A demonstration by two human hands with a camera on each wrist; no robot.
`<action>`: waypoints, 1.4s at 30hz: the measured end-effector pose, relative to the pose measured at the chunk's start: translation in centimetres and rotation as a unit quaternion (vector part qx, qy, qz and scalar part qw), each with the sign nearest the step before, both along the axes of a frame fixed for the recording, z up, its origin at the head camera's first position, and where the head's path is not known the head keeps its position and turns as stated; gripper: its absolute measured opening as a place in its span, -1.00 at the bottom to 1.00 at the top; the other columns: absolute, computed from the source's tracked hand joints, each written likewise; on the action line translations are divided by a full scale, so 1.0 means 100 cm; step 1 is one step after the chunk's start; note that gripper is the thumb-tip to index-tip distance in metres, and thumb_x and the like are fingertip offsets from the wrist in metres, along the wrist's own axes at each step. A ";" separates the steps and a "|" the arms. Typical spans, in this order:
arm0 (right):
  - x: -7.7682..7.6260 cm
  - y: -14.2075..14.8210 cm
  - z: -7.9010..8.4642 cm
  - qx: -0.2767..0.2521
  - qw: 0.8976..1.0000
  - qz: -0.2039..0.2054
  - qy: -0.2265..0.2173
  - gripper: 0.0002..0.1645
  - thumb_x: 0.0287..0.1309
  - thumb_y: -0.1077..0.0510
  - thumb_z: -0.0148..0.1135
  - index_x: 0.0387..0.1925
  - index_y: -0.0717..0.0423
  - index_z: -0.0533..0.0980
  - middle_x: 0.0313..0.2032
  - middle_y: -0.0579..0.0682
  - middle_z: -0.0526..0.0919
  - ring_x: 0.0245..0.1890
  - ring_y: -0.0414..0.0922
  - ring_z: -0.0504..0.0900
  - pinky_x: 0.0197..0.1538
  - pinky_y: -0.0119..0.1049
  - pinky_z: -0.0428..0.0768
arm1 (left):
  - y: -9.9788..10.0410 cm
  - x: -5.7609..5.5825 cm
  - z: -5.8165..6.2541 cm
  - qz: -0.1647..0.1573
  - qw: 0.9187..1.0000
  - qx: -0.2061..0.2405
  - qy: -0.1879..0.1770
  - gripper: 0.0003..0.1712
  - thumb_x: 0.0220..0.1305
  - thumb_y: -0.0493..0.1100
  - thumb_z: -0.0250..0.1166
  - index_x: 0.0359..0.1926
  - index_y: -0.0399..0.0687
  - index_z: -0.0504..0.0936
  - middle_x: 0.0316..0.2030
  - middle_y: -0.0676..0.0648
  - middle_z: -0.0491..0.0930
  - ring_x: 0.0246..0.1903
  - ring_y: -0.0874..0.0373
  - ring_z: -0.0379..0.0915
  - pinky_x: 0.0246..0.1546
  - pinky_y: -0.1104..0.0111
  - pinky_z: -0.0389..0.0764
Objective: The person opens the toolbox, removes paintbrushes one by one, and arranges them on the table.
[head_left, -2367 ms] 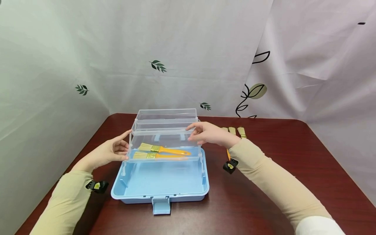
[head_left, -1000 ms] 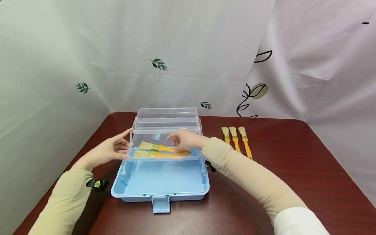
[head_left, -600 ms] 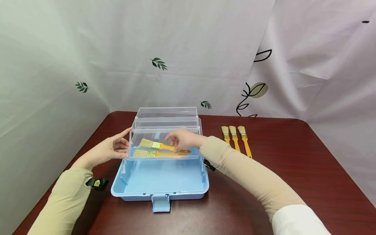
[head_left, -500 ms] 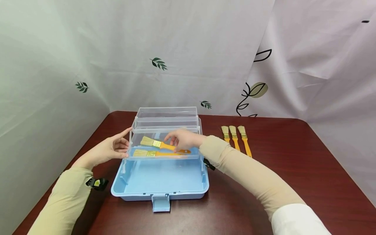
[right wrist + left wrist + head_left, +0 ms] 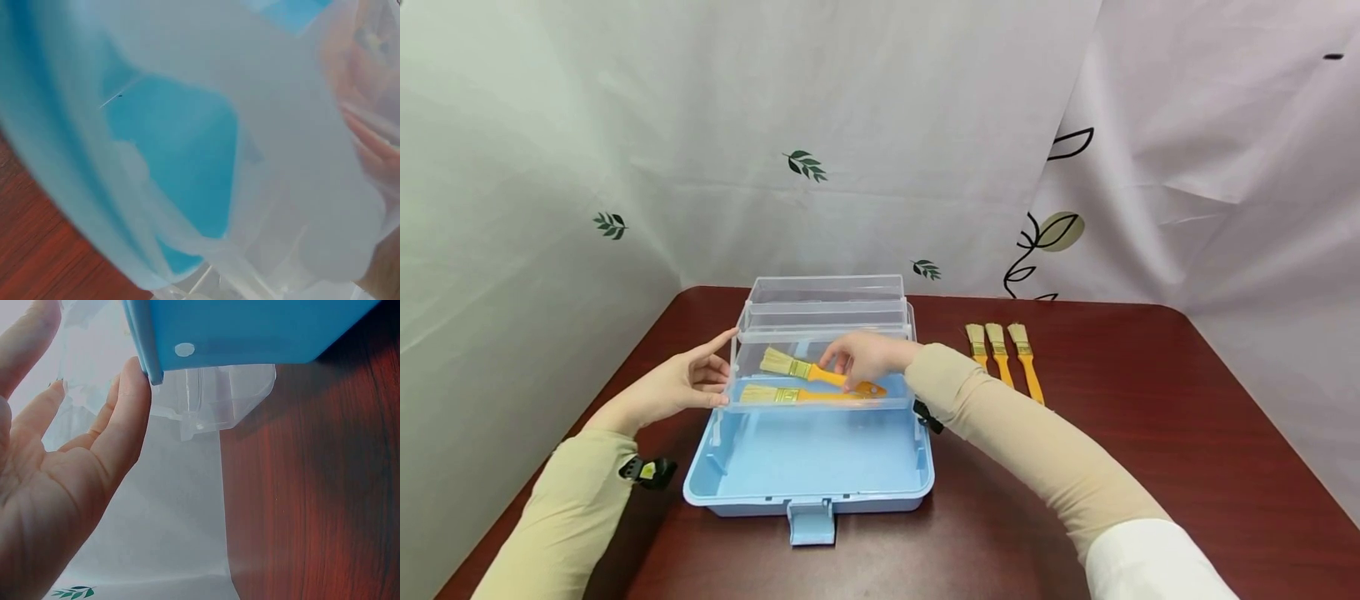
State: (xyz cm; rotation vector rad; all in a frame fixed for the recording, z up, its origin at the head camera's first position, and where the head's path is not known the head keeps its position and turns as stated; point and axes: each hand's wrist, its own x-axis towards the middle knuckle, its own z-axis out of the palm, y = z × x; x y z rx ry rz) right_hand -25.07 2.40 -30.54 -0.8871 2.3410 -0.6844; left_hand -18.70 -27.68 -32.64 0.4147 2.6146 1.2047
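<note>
A blue tool box [image 5: 808,504] stands with its clear folding trays raised. Two paintbrushes with yellow handles lie in the clear front tray [image 5: 820,407]. My right hand [image 5: 868,360] pinches the handle of the rear paintbrush [image 5: 785,362], whose bristle end is tilted up to the left. The front paintbrush [image 5: 771,393] lies flat along the tray's front wall. My left hand [image 5: 677,386] rests at the tray's left end, index finger by its upper corner and thumb near its lower edge. The right wrist view shows that hand [image 5: 369,94] only partly, behind translucent plastic.
Three more paintbrushes [image 5: 1000,354] lie side by side on the dark red table [image 5: 1150,433], right of the box. The box's latch [image 5: 811,527] hangs down at the front. A white patterned curtain [image 5: 865,150] stands behind the table.
My right hand has come from the tray's right end into the tray and gripped the rear paintbrush. That brush's bristle end has risen and shifted slightly right. My left hand stays put.
</note>
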 end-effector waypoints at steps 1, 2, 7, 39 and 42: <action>0.000 0.000 0.000 0.000 1.000 -0.001 -0.001 -0.47 0.07 0.35 0.32 0.12 0.07 0.50 -0.20 -0.02 0.53 -0.19 -0.13 0.51 -0.08 -0.38 0.55 | 0.000 0.000 0.000 0.000 1.000 0.000 0.000 0.20 0.03 -0.12 0.45 0.50 0.06 -0.19 -0.07 -0.25 0.38 -0.10 0.00 0.45 -0.12 0.47 0.59; 0.001 0.000 0.000 0.000 1.000 -0.002 0.000 -0.47 0.07 0.35 0.31 0.12 0.07 0.50 -0.19 -0.02 0.53 -0.19 -0.13 0.51 -0.08 -0.38 0.55 | 0.000 0.000 0.000 0.001 1.000 0.000 0.000 0.20 0.03 -0.12 0.45 0.50 0.06 -0.19 -0.07 -0.25 0.38 -0.10 0.00 0.45 -0.12 0.47 0.59; 0.002 -0.002 0.000 0.002 1.000 -0.019 -0.005 -0.51 0.08 0.33 0.32 0.09 0.06 0.52 -0.20 -0.03 0.54 -0.19 -0.14 0.49 -0.10 -0.39 0.55 | 0.000 0.001 0.000 0.000 1.000 0.003 -0.001 0.20 0.04 -0.14 0.44 0.50 0.05 -0.19 -0.07 -0.26 0.38 -0.11 -0.01 0.46 -0.13 0.47 0.59; 0.001 -0.005 0.000 -0.092 0.964 -0.139 -0.206 -0.53 0.11 0.34 0.27 0.09 0.06 0.52 -0.16 0.00 0.54 -0.19 -0.10 0.49 -0.20 -0.30 0.56 | 0.000 0.001 0.000 -0.002 1.000 0.004 0.000 0.20 0.03 -0.12 0.45 0.50 0.04 -0.18 -0.07 -0.26 0.38 -0.10 -0.01 0.46 -0.12 0.45 0.60; 0.001 -0.004 0.001 -0.098 0.962 -0.140 -0.215 -0.53 0.10 0.33 0.27 0.08 0.05 0.53 -0.15 -0.01 0.55 -0.18 -0.10 0.49 -0.21 -0.31 0.55 | 0.000 0.001 0.000 -0.002 1.000 0.001 0.000 0.20 0.03 -0.11 0.45 0.50 0.05 -0.18 -0.07 -0.26 0.38 -0.10 -0.01 0.46 -0.12 0.44 0.60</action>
